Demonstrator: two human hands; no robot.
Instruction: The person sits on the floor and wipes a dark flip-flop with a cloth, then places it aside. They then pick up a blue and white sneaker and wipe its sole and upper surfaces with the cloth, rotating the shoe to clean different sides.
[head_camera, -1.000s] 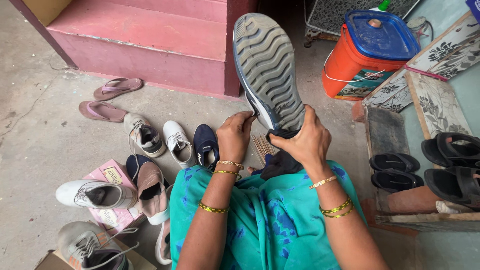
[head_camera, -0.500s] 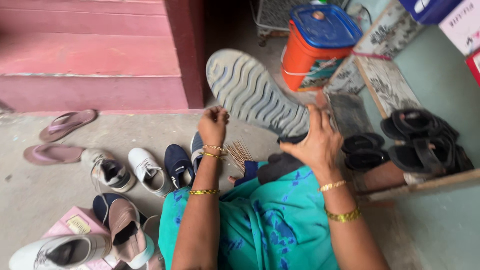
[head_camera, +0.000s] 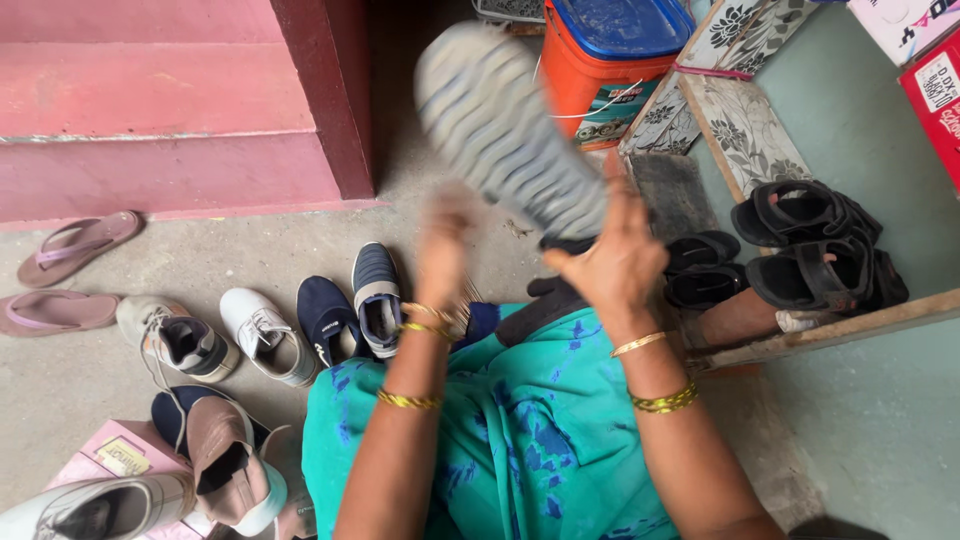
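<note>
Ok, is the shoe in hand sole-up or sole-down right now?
Sole-up. The shoe shows its grey ridged tread to the camera, toe pointing away; the right hand holds its heel end. It is motion-blurred, so finer detail cannot be told.

Bare concrete floor (head_camera: 120, 390) left of the shoe row (head_camera: 270, 335) — passable. Ahead, the red step (head_camera: 160, 130) and orange bucket (head_camera: 610, 70) block. Right — sandals (head_camera: 810, 250) on a wooden rack (head_camera: 830, 325) obstruct; green floor (head_camera: 880, 420) beyond lies open.
</note>
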